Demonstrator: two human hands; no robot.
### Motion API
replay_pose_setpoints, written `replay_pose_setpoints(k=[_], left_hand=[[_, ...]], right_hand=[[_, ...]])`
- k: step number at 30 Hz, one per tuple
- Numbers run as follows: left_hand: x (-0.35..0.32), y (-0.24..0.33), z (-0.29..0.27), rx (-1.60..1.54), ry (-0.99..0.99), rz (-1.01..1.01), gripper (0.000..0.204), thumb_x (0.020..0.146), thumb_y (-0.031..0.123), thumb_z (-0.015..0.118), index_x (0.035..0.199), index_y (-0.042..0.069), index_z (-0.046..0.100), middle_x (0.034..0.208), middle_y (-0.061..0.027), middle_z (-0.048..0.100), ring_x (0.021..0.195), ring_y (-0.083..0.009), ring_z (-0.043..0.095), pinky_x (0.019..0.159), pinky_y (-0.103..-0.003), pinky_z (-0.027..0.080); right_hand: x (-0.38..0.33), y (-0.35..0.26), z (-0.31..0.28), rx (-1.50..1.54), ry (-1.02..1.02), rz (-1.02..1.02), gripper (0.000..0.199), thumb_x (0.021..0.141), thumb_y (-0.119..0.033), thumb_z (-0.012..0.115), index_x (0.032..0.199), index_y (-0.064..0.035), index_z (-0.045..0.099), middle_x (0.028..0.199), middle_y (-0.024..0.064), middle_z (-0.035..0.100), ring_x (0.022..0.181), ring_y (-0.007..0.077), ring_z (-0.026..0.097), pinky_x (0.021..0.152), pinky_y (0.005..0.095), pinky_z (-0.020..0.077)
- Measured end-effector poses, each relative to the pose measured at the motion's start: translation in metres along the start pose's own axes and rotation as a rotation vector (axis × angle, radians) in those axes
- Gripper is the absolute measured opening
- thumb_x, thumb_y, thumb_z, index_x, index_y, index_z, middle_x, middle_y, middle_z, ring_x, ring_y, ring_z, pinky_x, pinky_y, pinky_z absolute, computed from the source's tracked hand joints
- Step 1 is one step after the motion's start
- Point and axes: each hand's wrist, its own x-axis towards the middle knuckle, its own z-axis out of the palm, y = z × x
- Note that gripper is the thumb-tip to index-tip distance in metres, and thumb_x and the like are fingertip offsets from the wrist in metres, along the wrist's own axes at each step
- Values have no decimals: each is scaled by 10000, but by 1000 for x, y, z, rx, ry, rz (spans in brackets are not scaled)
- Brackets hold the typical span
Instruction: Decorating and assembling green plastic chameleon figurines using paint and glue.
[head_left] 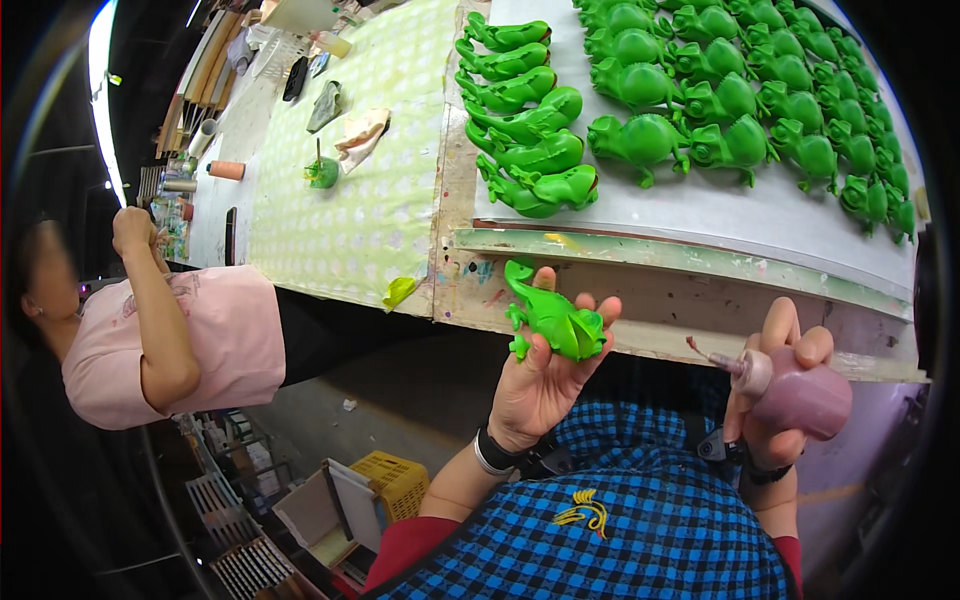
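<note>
Green toy frog (556, 320) sits in my left hand (540, 375) — palm up, fingers curled round its underside, thumb near its back end, held just below the edge of the workbench (560, 290). My right hand (780, 400) is wrapped tight round a small mauve squeeze bottle (800, 395), nozzle pointing left toward the frog, tip near it but not touching. Both hands are in front of my blue checked apron (640, 520). Up on the bench a pale board (700, 210) carries rows of the same green frogs (700, 100); a separate column of them (525, 130) lies on their sides along its left part. Left of the board — a green dotted mat (340, 200) with one more green piece (322, 172) and some rags (360, 135). Another person in a pink shirt (200, 340) sits at my left, arm raised. Yellow crate (400, 482) on the floor below
</note>
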Motion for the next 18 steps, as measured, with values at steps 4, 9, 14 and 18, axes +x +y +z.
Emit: replay_pose_setpoints(k=[4, 9, 14, 18], left_hand=[[-1, 1, -4, 110, -13, 33, 640, 850, 170, 543, 1367, 238, 173, 1319, -149, 356, 1257, -323, 310, 1002, -421, 378], [-4, -5, -7, 175, -63, -21, 615, 846, 195, 554, 1349, 162, 201, 1249, -147, 418, 1238, -326, 342, 982, -436, 398], [-8, -2, -2, 74, 24, -58, 415, 884, 294, 505, 1218, 82, 379, 1132, -117, 497, 1049, -311, 522, 852, -423, 495], [-9, 2, 9, 159, 109, -133, 412, 907, 289, 459, 1241, 68, 362, 1041, -136, 535, 939, -290, 568, 742, -402, 524]], right_hand=[[-3, 2, -10, -179, -157, -69, 599, 552, -121, 842, 986, -106, 431, 787, 42, 415, 572, 141, 580, 498, 206, 531], [-6, 0, -9, -356, -249, -86, 683, 492, -214, 882, 946, -72, 392, 724, 28, 449, 532, 90, 496, 479, 195, 427], [-2, -7, 7, -251, -63, 89, 638, 535, -391, 842, 917, -59, 453, 672, 1, 469, 573, 98, 481, 510, 214, 406], [6, -10, 6, -382, -242, 99, 576, 559, -322, 838, 928, -28, 507, 718, 55, 537, 636, 115, 531, 555, 221, 446]])
